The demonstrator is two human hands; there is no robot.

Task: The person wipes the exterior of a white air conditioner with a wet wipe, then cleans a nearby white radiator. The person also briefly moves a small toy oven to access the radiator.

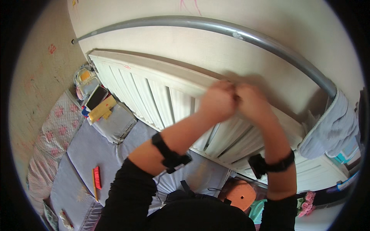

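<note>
My left hand (pixel 218 101) and my right hand (pixel 253 102) meet in front of the top edge of a white ribbed panel radiator (pixel 156 101). Both hands are curled and blurred, knuckle to knuckle. Whatever may be between the fingers is hidden; only a small dark brown patch shows where they meet. Each forearm wears a black strap with a small black device, the left one (pixel 173 158) and the right one (pixel 267 166). Black sleeves are pushed up to the elbows.
Above the radiator runs a grey metal pipe (pixel 185 21), with a pale grey cloth (pixel 332 130) hanging at its right end. Below left, a grey-covered sofa (pixel 95 144) bears a red-bristled brush (pixel 97 179) and a yellow box (pixel 102 109). An orange stool (pixel 240 195) stands low at right.
</note>
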